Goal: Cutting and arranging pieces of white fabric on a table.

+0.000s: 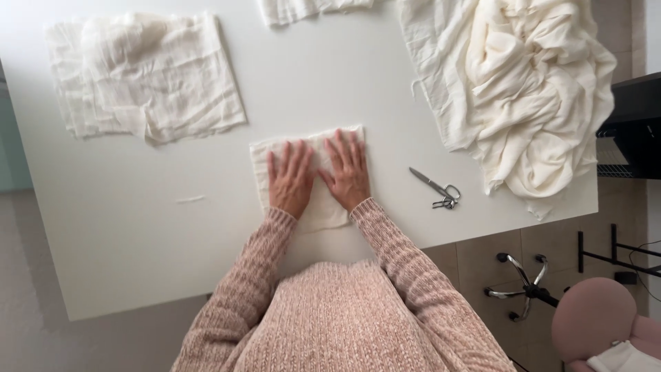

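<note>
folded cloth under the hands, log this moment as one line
left hand flat on folded cloth | right hand flat on it | scissors right, apart

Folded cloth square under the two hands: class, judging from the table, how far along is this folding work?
Done: a stack of folded cloth squares lies at the table's far left. In hand: the left hand and right hand press flat on a folded cloth square. Left: a large crumpled fabric heap lies at the right, with scissors beside it.
</note>
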